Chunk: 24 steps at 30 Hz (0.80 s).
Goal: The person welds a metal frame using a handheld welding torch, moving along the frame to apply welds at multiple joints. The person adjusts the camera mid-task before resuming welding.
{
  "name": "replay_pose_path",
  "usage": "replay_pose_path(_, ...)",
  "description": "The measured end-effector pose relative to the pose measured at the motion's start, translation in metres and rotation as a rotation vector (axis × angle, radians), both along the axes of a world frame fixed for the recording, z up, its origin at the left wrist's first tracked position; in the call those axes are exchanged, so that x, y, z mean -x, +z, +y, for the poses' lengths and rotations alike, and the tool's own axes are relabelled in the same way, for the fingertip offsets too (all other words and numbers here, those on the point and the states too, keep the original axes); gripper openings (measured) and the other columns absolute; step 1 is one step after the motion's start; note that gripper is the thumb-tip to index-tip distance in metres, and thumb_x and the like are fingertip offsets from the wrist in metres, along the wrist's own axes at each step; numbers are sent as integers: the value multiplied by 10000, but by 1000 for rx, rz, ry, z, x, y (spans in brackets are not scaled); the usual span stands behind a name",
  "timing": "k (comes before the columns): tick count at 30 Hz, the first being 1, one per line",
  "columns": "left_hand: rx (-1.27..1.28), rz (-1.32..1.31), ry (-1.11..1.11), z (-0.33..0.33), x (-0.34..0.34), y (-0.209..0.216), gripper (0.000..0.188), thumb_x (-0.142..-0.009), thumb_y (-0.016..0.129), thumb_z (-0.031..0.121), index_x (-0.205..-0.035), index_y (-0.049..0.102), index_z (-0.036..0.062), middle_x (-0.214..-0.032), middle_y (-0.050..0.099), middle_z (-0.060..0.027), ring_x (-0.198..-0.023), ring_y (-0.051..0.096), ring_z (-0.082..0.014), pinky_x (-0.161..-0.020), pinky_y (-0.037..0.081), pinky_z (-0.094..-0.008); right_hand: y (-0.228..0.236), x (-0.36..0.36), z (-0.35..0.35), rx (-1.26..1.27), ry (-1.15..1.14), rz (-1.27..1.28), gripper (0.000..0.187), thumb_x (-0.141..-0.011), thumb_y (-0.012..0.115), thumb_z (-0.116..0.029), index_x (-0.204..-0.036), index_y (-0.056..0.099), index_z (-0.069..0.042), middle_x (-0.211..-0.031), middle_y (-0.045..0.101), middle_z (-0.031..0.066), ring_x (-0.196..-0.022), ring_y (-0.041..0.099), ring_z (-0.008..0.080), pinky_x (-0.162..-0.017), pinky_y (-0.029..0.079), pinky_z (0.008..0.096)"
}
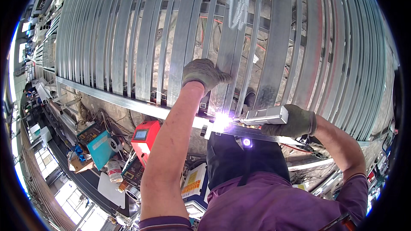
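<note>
My right hand (293,122), in a grey-green work glove, is closed round a handheld welding torch (267,115) with a pale boxy body. Its tip points left, into a bright white-violet glare (221,122) at the front ends of the metal tubes. The glare hides the joint itself. My left hand (202,73), gloved alike, grips a grey metal tube (223,66) just beyond the glare, its thumb stretched to the right and its fingertips partly hidden. A silvery crossbar (128,105) runs along the tube ends, close to my waist.
Many parallel tubes (145,38) fill the far side, with gaps and cables between them. A silvery crinkled strip (238,2) lies on top. At the left stand a red machine with a display (144,139) and a teal box (102,149). Cables trail on the floor.
</note>
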<state>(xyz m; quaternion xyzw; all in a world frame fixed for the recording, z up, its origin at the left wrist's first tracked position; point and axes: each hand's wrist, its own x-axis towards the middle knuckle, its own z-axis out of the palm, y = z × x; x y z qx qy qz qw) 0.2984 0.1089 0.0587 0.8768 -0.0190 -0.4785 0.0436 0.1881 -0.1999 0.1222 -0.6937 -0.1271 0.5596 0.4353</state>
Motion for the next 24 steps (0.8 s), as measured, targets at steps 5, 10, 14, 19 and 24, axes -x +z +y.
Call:
replay_pose_path(5,-16,-24,-23,-2,-1,0,986,-771,705,934,-1186,806,46,-1082,822,-175,-1110,784,-310,-987,592,-446,-3,4,-5,51,34,-27,549,-1034,719,-550,-1444,705,-185,-1239,801,147,-1141,775,339,-1012,623,411)
replay_pose_path(10,-3,-26,-9,1,0,-5,954,-777,717,918,-1187,809,62,-1076,825,-162,-1094,787,-306,-983,591,-448,-3,6,-7,44,19,-36,543,-1030,727,-548,-1439,706,-192,-1231,803,144,-1139,776,339,-1016,628,416)
replay_pose_path(14,5,-50,-13,2,1,-7,915,-784,728,901,-1179,814,81,-1070,827,-149,-1079,790,-301,-972,593,-443,-9,12,-12,8,-6,-58,531,-1032,737,-522,-1440,706,-184,-1241,804,132,-1150,777,317,-1023,629,404)
replay_pose_path(19,-2,-38,-16,2,1,-11,867,-791,730,889,-1161,826,111,-1061,832,-129,-1067,791,-294,-959,592,-447,-3,11,-9,0,-25,-70,534,-1029,750,-513,-1436,711,-170,-1248,804,131,-1149,779,309,-1014,631,397)
replay_pose_path(24,8,-59,0,4,3,-13,834,-799,732,877,-1140,835,123,-1067,832,-127,-1076,788,-295,-961,590,-451,-9,20,-18,11,-36,-71,542,-1030,751,-517,-1447,708,-174,-1222,811,136,-1121,789,294,-989,633,388)
